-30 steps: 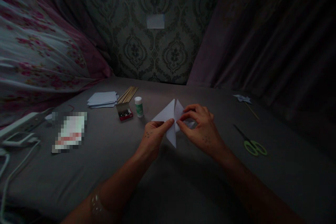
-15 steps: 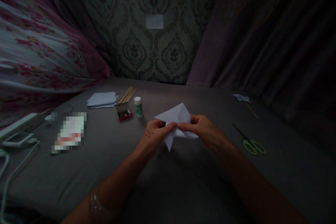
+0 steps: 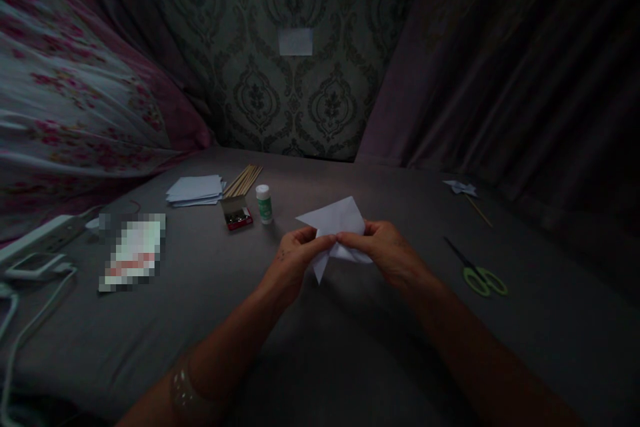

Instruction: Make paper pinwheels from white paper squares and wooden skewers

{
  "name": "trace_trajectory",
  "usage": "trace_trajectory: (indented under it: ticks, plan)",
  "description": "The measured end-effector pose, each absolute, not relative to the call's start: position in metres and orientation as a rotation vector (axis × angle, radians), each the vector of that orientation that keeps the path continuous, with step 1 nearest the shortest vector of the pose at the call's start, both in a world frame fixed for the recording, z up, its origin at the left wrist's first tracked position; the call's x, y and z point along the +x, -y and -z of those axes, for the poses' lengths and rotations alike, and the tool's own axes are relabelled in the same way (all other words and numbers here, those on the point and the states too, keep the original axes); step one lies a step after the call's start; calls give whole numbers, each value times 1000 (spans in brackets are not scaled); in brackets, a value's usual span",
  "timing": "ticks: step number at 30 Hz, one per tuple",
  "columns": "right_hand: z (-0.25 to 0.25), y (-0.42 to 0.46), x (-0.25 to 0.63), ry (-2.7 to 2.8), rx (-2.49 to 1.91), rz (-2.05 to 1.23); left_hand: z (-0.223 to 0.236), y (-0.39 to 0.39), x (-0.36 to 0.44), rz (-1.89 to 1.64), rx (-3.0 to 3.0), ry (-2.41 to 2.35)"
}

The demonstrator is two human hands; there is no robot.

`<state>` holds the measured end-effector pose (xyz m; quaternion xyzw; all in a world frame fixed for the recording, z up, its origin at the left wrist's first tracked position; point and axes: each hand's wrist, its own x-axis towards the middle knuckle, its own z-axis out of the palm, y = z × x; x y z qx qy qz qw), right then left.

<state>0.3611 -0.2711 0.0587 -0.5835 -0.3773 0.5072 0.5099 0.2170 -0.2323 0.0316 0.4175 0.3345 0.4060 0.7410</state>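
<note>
A white paper pinwheel [image 3: 340, 217], its corners folded in toward the middle, is held up between both hands above the grey cloth. My left hand [image 3: 295, 257] is closed on its left side, thumb pressed near the centre. From the other side my right hand [image 3: 387, 247] grips it too, with its thumb tip close to the left thumb. The fingers behind the paper are hidden. One pointed corner hangs below the left thumb. Whether a pin sits under the thumbs I cannot make out.
Left of centre are a glue bottle [image 3: 264, 204], an open small box of metal pins [image 3: 237, 215], wooden sticks [image 3: 244, 180] and stacked paper [image 3: 195, 189]. Green-handled scissors [image 3: 477, 273] and a pinwheel on a stick [image 3: 463, 188] lie right. A power strip [image 3: 40, 240] is far left.
The paper has tilted slightly in my hands, and its lower corner has shifted a little up and left. Both hands keep their grip with the thumbs at the centre.
</note>
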Motion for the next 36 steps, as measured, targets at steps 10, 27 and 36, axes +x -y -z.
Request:
trace_trajectory:
  ticks: [10, 27, 36]
  plan:
    - [-55, 269, 367, 1056, -1396, -1247, -33, 228, 217, -882, 856, -786]
    - [-87, 287, 409, 2143, -1223, 69, -42, 218, 207, -731, 761, -828]
    - [-88, 286, 413, 2162, -1235, -118, -43, 222, 208, -781, 839, -825]
